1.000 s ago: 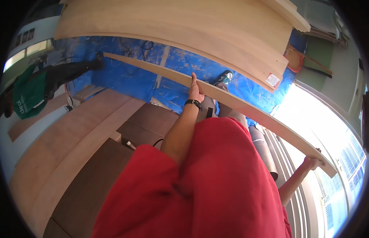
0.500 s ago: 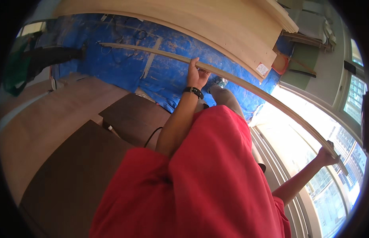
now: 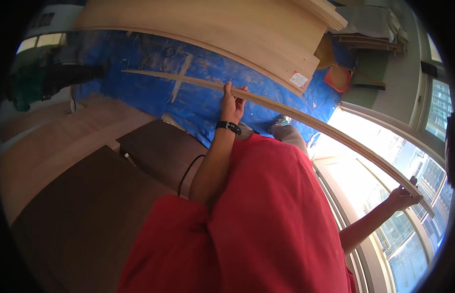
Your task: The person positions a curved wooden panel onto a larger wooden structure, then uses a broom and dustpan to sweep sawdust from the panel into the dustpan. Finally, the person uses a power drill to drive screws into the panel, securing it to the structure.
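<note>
A long thin wooden strip [image 3: 305,119] stretches from the upper left to the far right, above a blue tarp [image 3: 139,93] on the floor. My left hand [image 3: 232,102], with a black watch on the wrist, grips the strip near its middle. My right hand [image 3: 403,198] holds the strip close to its right end, in front of the bright window. My red shirt [image 3: 266,219] fills the lower middle of the view.
Large pale wooden panels [image 3: 213,34] lean at the top. Dark brown boards [image 3: 90,210] and light flooring [image 3: 46,141] lie at the left. A black cable [image 3: 186,173] runs by the dark boards. A window frame [image 3: 364,254] is at the right, and a green tool [image 3: 27,85] at the far left.
The strip has swung toward the window: its right end and my right hand have dropped lower right. My left hand has closed around the strip, and the view has shifted left.
</note>
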Tool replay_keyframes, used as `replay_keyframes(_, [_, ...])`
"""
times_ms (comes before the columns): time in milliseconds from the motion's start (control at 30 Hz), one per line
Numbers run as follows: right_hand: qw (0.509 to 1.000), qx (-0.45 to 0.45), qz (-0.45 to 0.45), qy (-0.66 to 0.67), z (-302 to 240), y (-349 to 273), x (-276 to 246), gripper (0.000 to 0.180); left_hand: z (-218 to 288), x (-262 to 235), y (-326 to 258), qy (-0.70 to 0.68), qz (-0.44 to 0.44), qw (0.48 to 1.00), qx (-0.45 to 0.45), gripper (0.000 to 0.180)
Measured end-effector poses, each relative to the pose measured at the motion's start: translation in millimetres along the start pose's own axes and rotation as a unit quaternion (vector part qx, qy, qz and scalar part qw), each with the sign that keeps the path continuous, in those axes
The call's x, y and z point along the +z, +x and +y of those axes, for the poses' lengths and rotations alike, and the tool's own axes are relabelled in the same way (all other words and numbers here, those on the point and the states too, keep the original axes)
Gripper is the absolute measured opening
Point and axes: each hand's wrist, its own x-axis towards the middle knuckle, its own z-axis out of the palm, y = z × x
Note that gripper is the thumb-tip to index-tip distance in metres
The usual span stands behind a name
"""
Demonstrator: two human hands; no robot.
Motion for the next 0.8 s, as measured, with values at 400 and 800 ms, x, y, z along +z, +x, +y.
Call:
replay_keyframes(400, [0.998, 0.045, -0.035, -0.022, 20.7, 97.1, -50.1, 0.076, -148.4, -6.0, -25.2, 0.065, 0.02, 0.997, -0.025, 0.028])
replay_keyframes(800, [0.996, 0.07, -0.035, -0.036, 34.7, 138.1, -55.8, 0.079, -170.3, 11.2, -32.6, 0.087, 0.027, 0.994, -0.052, 0.025])
